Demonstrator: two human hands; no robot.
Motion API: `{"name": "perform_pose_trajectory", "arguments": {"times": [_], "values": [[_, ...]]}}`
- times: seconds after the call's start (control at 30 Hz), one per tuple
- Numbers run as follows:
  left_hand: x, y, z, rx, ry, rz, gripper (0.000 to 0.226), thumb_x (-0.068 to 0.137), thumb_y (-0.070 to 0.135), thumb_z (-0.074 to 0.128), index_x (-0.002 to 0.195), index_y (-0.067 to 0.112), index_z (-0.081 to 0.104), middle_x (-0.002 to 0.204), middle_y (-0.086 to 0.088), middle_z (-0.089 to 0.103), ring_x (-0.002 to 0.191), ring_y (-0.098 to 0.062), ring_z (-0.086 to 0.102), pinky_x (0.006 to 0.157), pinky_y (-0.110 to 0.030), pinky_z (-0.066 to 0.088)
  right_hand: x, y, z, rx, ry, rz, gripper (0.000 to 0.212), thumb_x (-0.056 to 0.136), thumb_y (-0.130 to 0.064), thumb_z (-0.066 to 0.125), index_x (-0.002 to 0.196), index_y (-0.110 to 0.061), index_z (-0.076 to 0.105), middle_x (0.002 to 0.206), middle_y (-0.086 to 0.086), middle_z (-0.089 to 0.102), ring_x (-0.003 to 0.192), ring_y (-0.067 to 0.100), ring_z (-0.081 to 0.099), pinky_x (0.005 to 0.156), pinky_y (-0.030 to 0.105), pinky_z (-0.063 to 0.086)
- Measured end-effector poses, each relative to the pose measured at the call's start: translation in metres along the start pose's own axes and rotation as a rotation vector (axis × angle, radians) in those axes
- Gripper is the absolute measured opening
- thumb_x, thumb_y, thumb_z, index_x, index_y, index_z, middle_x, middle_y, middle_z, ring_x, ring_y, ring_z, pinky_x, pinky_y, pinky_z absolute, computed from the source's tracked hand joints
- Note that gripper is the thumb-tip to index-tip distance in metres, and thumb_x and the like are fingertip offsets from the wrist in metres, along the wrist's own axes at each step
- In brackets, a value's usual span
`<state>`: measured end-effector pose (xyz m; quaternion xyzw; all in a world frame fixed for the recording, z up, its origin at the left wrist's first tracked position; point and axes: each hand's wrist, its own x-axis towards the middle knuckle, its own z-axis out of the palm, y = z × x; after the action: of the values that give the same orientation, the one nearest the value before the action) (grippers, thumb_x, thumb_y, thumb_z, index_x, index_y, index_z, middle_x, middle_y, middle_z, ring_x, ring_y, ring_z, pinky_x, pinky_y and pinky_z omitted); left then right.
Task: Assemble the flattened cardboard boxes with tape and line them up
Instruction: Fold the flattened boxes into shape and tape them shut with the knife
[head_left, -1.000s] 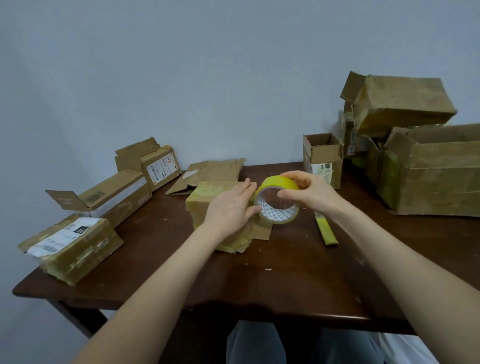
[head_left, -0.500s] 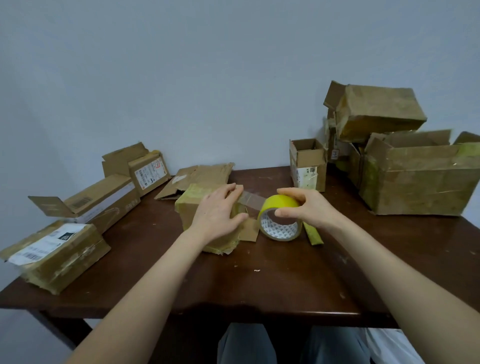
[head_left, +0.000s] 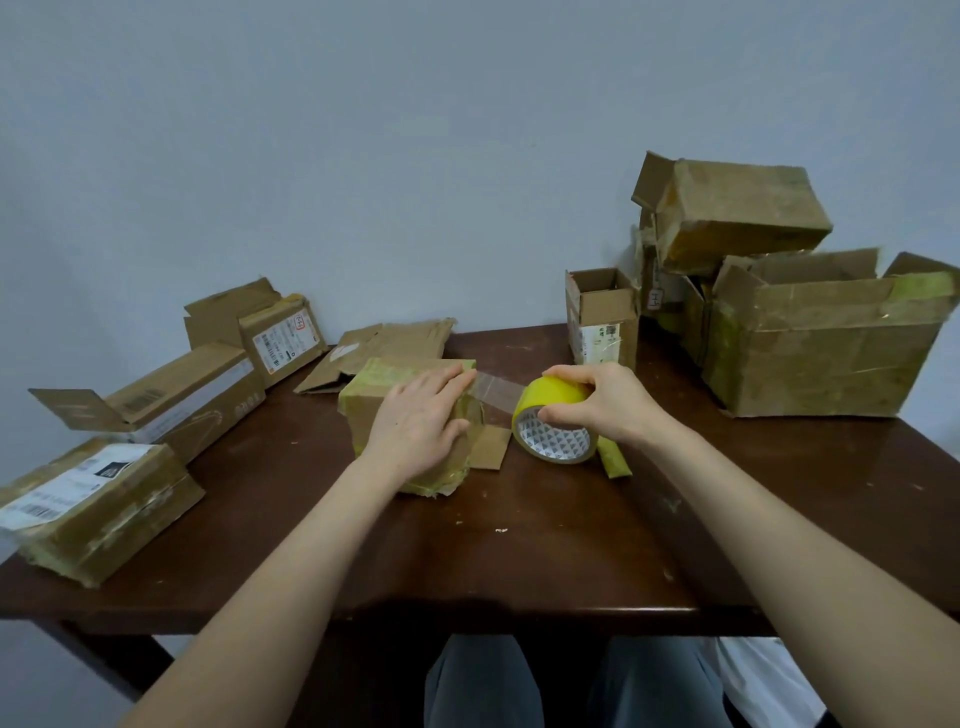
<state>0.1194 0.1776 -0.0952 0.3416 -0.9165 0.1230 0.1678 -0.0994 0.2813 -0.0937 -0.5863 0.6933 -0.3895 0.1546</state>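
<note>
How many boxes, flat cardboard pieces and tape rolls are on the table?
Boxes: 8, three on the left, one under the left hand, four on the right, one of those half hidden.
Flat cardboard: 1
Tape roll: 1
Total: 10
</note>
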Motion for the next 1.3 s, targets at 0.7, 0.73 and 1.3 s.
{"name": "perform_pose_trajectory", "arguments": {"times": [0.7, 0.73, 1.3], "values": [[0.007, 0.016, 0.0, -0.02, -0.019, -0.072, 0.068, 0.09, 0.03, 0.06, 0.149, 0.027, 0.026, 0.155, 0.006, 0.025, 0.141, -0.014, 0.025, 0.114, -0.036, 0.022, -0.012, 0.007, -0.007, 0.037, 0.047, 0.114, 0.063, 0.076, -0.036, 0.079, 0.133, -0.02, 0.056, 0.124, -0.002, 0.06, 0.105, 0.01, 0.052, 0.088, 0.022, 0.039], [0.006, 0.017, 0.0, -0.02, -0.01, -0.078, 0.067, 0.09, 0.028, 0.059, 0.148, 0.027, 0.027, 0.154, 0.006, 0.026, 0.141, -0.015, 0.026, 0.114, -0.036, 0.022, -0.013, 0.008, -0.009, 0.05, 0.057, 0.117, 0.061, 0.078, -0.037, 0.077, 0.132, -0.02, 0.056, 0.123, -0.002, 0.061, 0.107, 0.01, 0.053, 0.089, 0.023, 0.04], [0.007, 0.028, -0.014, -0.167, 0.043, -0.185, 0.052, 0.091, 0.022, 0.044, 0.143, 0.02, 0.042, 0.15, 0.004, 0.036, 0.135, -0.016, 0.037, 0.108, -0.034, 0.03, -0.019, 0.03, -0.003, -0.122, 0.07, 0.591, 0.027, 0.074, -0.029, 0.08, 0.089, -0.008, 0.072, 0.09, 0.009, 0.07, 0.075, 0.02, 0.065, 0.071, 0.032, 0.056]]}}
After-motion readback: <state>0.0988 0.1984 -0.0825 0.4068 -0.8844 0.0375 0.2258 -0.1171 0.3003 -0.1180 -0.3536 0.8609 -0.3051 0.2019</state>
